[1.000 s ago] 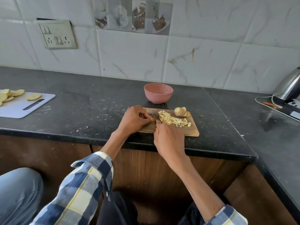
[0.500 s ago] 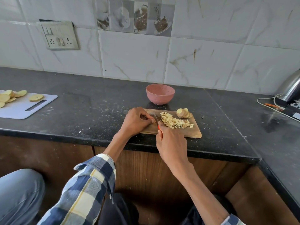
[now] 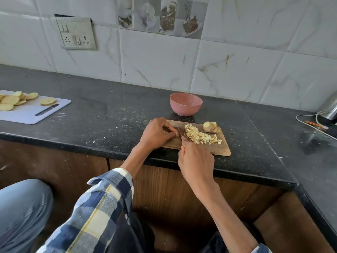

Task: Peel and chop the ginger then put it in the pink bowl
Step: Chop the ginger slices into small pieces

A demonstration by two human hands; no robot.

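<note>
A small wooden cutting board (image 3: pixel 221 149) lies at the counter's front edge. On it sits a pile of chopped ginger cubes (image 3: pixel 199 135), and a sliced ginger lump (image 3: pixel 210 126) lies at the board's far right. My right hand (image 3: pixel 196 159) grips a knife (image 3: pixel 179 132) whose blade stands just left of the pile. My left hand (image 3: pixel 157 133) is curled on the board's left part, fingertips against the blade; what it pins is hidden. The pink bowl (image 3: pixel 185 104) stands just behind the board.
A white cutting board (image 3: pixel 45 112) with potato slices (image 3: pixel 17 100) lies at the far left of the black counter. A metal kettle (image 3: pixel 331 108) and cables (image 3: pixel 310 123) sit at the right. The tiled wall carries a socket plate (image 3: pixel 76 33).
Both hands stay at the board's left part with the knife by the pile. Only the camera has shifted a little.
</note>
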